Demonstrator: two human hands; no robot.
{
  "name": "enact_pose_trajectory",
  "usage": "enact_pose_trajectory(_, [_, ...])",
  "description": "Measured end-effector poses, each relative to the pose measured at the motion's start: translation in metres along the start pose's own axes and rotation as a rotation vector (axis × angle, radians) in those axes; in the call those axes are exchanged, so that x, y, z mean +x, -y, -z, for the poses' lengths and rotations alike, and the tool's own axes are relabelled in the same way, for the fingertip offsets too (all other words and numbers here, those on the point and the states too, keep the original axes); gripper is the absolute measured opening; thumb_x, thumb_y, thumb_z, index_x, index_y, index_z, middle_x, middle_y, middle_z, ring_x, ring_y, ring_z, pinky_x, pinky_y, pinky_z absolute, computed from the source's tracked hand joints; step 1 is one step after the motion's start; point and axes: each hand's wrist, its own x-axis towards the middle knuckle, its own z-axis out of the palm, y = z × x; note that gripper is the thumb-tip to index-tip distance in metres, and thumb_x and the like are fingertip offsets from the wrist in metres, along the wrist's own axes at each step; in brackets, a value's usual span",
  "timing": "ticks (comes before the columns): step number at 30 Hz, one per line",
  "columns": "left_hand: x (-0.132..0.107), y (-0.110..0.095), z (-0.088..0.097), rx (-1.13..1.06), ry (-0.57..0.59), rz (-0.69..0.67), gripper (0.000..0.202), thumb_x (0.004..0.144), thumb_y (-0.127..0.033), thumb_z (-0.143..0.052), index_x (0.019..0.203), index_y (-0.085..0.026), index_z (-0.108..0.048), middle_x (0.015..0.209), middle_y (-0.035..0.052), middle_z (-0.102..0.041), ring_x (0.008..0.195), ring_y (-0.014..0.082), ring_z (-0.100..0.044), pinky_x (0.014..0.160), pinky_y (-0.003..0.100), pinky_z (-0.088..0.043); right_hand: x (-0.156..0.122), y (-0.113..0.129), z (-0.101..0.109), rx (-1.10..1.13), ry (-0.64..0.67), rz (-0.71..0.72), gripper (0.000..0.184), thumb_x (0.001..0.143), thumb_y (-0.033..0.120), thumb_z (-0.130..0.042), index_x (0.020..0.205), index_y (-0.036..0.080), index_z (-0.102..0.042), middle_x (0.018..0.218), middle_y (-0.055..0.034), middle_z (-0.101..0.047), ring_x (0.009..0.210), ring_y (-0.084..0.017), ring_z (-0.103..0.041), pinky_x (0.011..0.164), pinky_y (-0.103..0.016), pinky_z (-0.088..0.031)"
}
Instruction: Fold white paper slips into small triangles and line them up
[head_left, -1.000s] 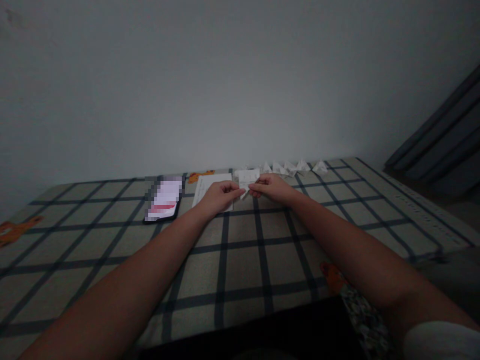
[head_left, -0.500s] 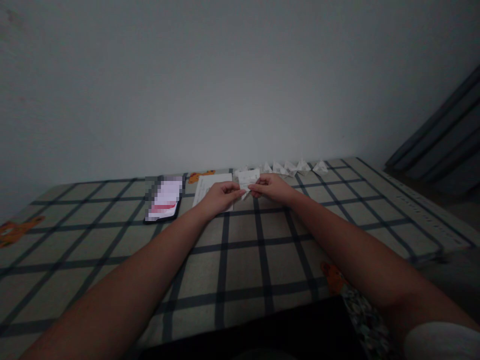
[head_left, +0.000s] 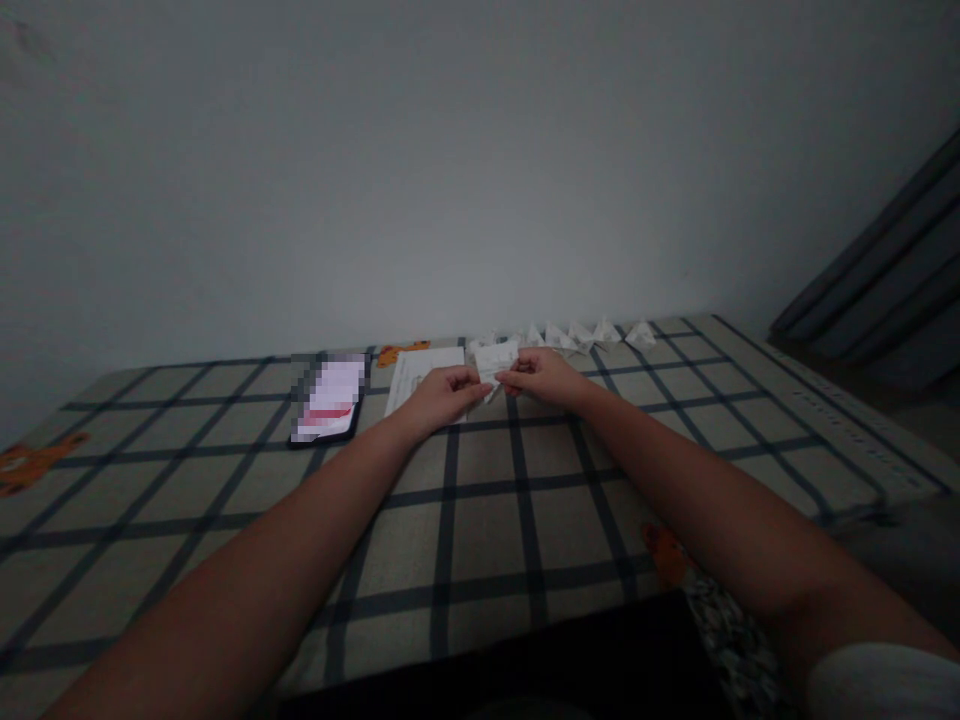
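Both my hands meet over the far middle of a checked bedsheet (head_left: 480,520). My left hand (head_left: 442,392) and my right hand (head_left: 541,373) each pinch an edge of a small white piece of paper (head_left: 496,358) held between them, just above the sheet. Fingers of both hands are closed on it. A white sheet of paper (head_left: 417,372) lies flat under and behind my left hand. A row of several small folded white paper shapes (head_left: 592,334) stands along the wall behind my right hand.
A phone (head_left: 328,400) with a lit screen lies left of the paper sheet. A plain wall (head_left: 450,180) rises directly behind the bed. A dark striped cushion (head_left: 885,290) leans at the right. Orange printed patches mark the sheet.
Almost nothing: my hands keep pinching the small paper in the same spot, with only slight finger shifts.
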Motion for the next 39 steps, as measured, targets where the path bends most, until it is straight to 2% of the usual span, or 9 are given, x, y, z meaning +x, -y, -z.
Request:
enact_pose_trajectory(4, [-0.002, -0.002, 0.000, 0.050, -0.010, -0.027, 0.035, 0.074, -0.049, -0.056, 0.061, -0.016, -0.057, 0.049, -0.0035, -0.045, 0.047, 0.0089, -0.039, 0.046, 0.022, -0.025, -0.001, 0.003, -0.001, -0.009, 0.011, 0.002, 0.026, 0.073, 0.038, -0.061, 0.065, 0.013, -0.058, 0.063, -0.0029, -0.063, 0.059, -0.012, -0.058, 0.057, -0.023, -0.043])
enact_pose_trajectory(7, [-0.002, -0.002, 0.000, 0.062, -0.035, -0.045, 0.033, 0.075, -0.046, -0.056, 0.062, -0.016, -0.059, 0.050, -0.0032, -0.046, 0.048, 0.0090, -0.039, 0.047, 0.022, -0.028, -0.001, 0.001, -0.001, 0.004, 0.038, -0.007, 0.027, 0.072, 0.039, -0.062, 0.071, 0.012, -0.061, 0.066, -0.0039, -0.064, 0.061, -0.011, -0.058, 0.059, -0.024, -0.044])
enact_pose_trajectory(11, [-0.001, -0.001, 0.001, 0.078, -0.047, -0.033, 0.027, 0.074, -0.041, -0.058, 0.067, -0.015, -0.064, 0.052, -0.0023, -0.051, 0.049, 0.0090, -0.041, 0.048, 0.023, -0.030, 0.000, -0.006, -0.001, 0.045, 0.114, -0.021, 0.031, 0.071, 0.038, -0.063, 0.085, 0.011, -0.064, 0.076, -0.0061, -0.066, 0.065, -0.012, -0.059, 0.060, -0.023, -0.045])
enact_pose_trajectory(18, [0.000, 0.000, 0.001, 0.073, -0.011, -0.031, 0.027, 0.072, -0.037, -0.058, 0.081, -0.013, -0.068, 0.064, 0.0013, -0.061, 0.058, 0.0115, -0.050, 0.053, 0.022, -0.037, 0.001, -0.006, -0.005, 0.050, 0.108, 0.018, 0.032, 0.072, 0.033, -0.062, 0.093, 0.010, -0.064, 0.082, -0.0076, -0.068, 0.070, -0.013, -0.061, 0.064, -0.024, -0.047])
enact_pose_trajectory(22, [-0.003, -0.003, 0.000, 0.068, 0.005, -0.025, 0.032, 0.073, -0.042, -0.059, 0.081, -0.012, -0.068, 0.058, -0.0002, -0.058, 0.055, 0.0113, -0.049, 0.051, 0.021, -0.035, 0.002, -0.008, -0.005, 0.034, 0.070, -0.011, 0.029, 0.071, 0.032, -0.063, 0.087, 0.009, -0.065, 0.076, -0.0069, -0.067, 0.066, -0.013, -0.060, 0.062, -0.025, -0.046])
enact_pose_trajectory(26, [-0.003, -0.005, 0.002, 0.052, 0.046, -0.005, 0.032, 0.072, -0.041, -0.059, 0.079, -0.012, -0.068, 0.051, -0.0026, -0.050, 0.049, 0.0089, -0.042, 0.045, 0.019, -0.030, 0.001, -0.005, -0.003, 0.103, 0.085, -0.022, 0.026, 0.070, 0.031, -0.063, 0.084, 0.009, -0.064, 0.074, -0.0058, -0.066, 0.065, -0.012, -0.059, 0.062, -0.024, -0.045])
enact_pose_trajectory(29, [-0.003, -0.005, 0.004, 0.037, 0.082, 0.011, 0.031, 0.073, -0.041, -0.059, 0.077, -0.012, -0.067, 0.048, -0.0045, -0.044, 0.045, 0.0071, -0.037, 0.042, 0.019, -0.024, -0.001, 0.003, 0.000, 0.101, 0.084, -0.058, 0.022, 0.069, 0.031, -0.063, 0.069, 0.009, -0.063, 0.063, -0.0041, -0.063, 0.060, -0.012, -0.057, 0.061, -0.024, -0.044])
enact_pose_trajectory(33, [-0.003, -0.005, 0.006, 0.029, 0.113, 0.022, 0.032, 0.073, -0.043, -0.059, 0.070, -0.012, -0.064, 0.044, -0.0062, -0.038, 0.042, 0.0060, -0.031, 0.041, 0.020, -0.018, -0.004, 0.012, 0.002, 0.135, 0.103, -0.069, 0.026, 0.073, 0.035, -0.059, 0.062, 0.011, -0.062, 0.059, -0.0027, -0.062, 0.057, -0.011, -0.056, 0.062, -0.025, -0.044])
enact_pose_trajectory(39, [-0.002, -0.005, 0.008, -0.011, 0.152, 0.076, 0.034, 0.073, -0.046, -0.059, 0.069, -0.013, -0.062, 0.043, -0.0064, -0.037, 0.040, 0.0060, -0.030, 0.041, 0.021, -0.018, -0.004, 0.009, 0.001, 0.148, 0.102, -0.056, 0.035, 0.077, 0.041, -0.055, 0.060, 0.012, -0.062, 0.059, -0.0034, -0.064, 0.058, -0.010, -0.057, 0.066, -0.025, -0.044])
